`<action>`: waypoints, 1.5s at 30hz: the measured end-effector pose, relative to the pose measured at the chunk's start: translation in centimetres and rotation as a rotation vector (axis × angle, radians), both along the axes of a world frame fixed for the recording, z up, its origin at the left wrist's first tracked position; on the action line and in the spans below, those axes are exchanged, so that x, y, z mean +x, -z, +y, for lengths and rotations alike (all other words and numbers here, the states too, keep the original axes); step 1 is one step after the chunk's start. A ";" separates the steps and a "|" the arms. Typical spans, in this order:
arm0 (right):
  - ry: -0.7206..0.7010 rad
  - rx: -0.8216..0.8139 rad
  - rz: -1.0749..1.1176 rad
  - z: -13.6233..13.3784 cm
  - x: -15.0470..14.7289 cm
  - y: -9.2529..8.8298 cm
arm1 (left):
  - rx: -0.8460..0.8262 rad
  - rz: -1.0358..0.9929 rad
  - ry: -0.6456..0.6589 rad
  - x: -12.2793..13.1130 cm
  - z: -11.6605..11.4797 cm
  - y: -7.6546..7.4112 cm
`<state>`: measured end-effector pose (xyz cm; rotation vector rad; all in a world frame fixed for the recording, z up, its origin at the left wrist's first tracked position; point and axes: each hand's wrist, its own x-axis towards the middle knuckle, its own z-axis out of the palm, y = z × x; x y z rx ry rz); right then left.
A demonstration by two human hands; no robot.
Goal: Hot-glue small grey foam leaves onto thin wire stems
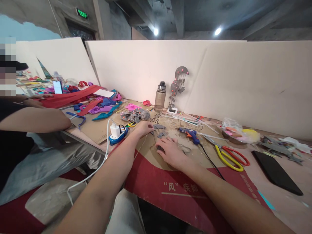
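My left hand (143, 128) reaches forward over the cardboard sheet (136, 152), fingertips on small grey felt cut-outs (159, 127). My right hand (170, 151) lies palm down on the cardboard just right of it, pressing on a small dark grey piece that it mostly hides. A pile of grey felt shapes and a grey yarn ball (136, 115) sits beyond my left hand. A blue glue gun (191, 134) lies just past my right hand, its black cord running toward me.
Yellow and red scissors (230, 156) and a black phone (276, 172) lie to the right. A water bottle (160, 97) and grey felt ornament (177, 84) stand by the white board. A white charger (115, 131) sits left. A seated person's arm (36, 118) rests among coloured ribbons.
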<state>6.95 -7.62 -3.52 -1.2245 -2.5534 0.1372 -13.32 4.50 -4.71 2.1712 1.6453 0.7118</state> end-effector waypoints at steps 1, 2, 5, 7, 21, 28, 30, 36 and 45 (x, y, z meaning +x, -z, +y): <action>0.004 0.008 -0.001 -0.1 0.0 0.0 | -0.005 0.003 0.002 0.0 0.0 0.0; 0.007 0.016 -0.003 -0.1 0.0 0.0 | -0.012 0.003 0.005 -0.1 0.0 0.1; 0.018 0.022 -0.020 -0.3 0.0 0.0 | -0.014 -0.012 0.009 -0.1 -0.1 0.1; 0.017 0.006 -0.018 -0.5 0.0 -0.2 | -0.008 -0.032 -0.011 0.0 -0.2 0.0; 0.335 0.085 0.575 -0.5 11.2 -3.9 | 0.182 -0.146 -0.241 0.2 -0.1 -0.7; 0.574 0.123 1.045 0.3 18.3 -2.3 | 0.241 -0.142 -0.225 0.2 -0.6 -0.5; 0.571 0.035 1.017 -0.1 18.5 -2.1 | 0.270 -0.132 -0.228 0.0 -0.6 -0.3; 0.260 -0.273 0.708 -1.9 15.8 -2.2 | 0.318 -0.084 -0.270 -0.6 -0.5 0.0; 0.130 -0.300 0.535 -2.0 15.5 -0.5 | 0.368 -0.102 -0.328 -0.6 -1.0 -0.6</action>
